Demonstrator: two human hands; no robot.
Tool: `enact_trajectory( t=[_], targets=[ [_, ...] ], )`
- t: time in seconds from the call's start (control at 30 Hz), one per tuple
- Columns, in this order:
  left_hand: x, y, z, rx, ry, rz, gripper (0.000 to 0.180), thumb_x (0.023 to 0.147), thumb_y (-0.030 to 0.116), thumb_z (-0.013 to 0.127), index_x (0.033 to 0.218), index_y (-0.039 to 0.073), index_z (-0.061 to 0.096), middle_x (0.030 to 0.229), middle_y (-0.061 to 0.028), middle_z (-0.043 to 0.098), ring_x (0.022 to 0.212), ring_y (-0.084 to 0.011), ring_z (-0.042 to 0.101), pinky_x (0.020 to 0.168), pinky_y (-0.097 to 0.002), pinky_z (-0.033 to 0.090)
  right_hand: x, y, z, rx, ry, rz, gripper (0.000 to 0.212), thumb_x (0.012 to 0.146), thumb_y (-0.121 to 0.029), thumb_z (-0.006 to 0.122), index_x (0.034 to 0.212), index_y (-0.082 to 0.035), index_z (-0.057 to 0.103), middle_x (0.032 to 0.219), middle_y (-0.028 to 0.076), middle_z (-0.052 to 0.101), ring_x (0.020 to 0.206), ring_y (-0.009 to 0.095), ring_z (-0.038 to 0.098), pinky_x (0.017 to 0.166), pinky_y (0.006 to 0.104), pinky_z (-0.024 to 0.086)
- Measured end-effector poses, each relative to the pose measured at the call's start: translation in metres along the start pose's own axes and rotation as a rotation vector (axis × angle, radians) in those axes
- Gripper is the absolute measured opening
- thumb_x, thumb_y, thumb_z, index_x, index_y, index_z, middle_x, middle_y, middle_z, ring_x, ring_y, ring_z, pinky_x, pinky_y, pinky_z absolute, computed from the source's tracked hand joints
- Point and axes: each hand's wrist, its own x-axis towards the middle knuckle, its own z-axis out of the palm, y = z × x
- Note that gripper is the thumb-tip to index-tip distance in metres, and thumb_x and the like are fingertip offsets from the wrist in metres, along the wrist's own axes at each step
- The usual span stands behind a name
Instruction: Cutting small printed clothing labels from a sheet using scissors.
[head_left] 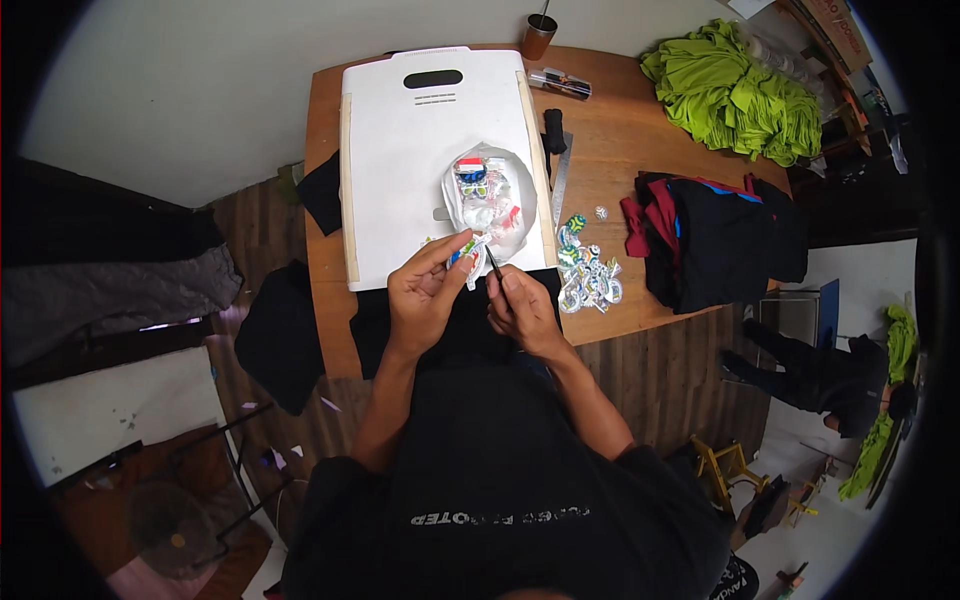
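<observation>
And here, over the near rim of the white plastic bag, a small patterned piece is pinched by the fingers of the left hand, presumably so its edge is left free for the slim dark tool, around which the right hand's fingers are closed. The bag is carried by the white board. On the counter, a patterned pile is hemmed in by the board and folded garments; farther off, green cloth is heaped.
</observation>
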Motion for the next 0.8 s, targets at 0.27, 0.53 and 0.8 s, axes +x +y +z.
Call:
enact_trajectory(
  t=[0.27, 0.53, 0.8],
  targets=[
    [0.001, 0.002, 0.000, -0.017, -0.016, 0.003, 0.035, 0.091, -0.007, 0.057, 0.125, -0.009, 0.055, 0.119, -0.0173, 0.062, 0.106, -0.0156, 0.060, 0.093, -0.0255, 0.048, 0.000, 0.000, 0.000, 0.002, -0.003, -0.008, 0.035, 0.105, -0.034, 0.035, 0.095, -0.003, 0.047, 0.056, -0.005, 0.031, 0.043, 0.004, 0.024, 0.041, 0.0214, 0.022],
    [0.000, 0.000, -0.001, -0.015, -0.020, -0.011, 0.033, 0.092, -0.008, 0.056, 0.125, -0.009, 0.056, 0.119, -0.0149, 0.060, 0.108, -0.0153, 0.058, 0.092, -0.0245, 0.046, 0.017, -0.011, 0.012, 0.012, 0.224, -0.201, 0.033, 0.104, -0.035, 0.035, 0.115, -0.004, 0.044, 0.072, 0.001, 0.042, 0.052, 0.011, 0.040, 0.051, 0.0228, 0.037],
    [0.000, -0.005, -0.001, -0.043, -0.040, -0.053, 0.034, 0.092, -0.007, 0.057, 0.125, -0.010, 0.055, 0.122, -0.0160, 0.059, 0.111, -0.0165, 0.058, 0.095, -0.0259, 0.046, 0.027, -0.020, 0.008, -0.322, 0.300, -0.183, 0.025, 0.090, -0.006, 0.064, 0.113, 0.000, 0.059, 0.065, -0.010, 0.035, 0.057, -0.001, 0.032, 0.052, 0.0167, 0.027]
  ],
)
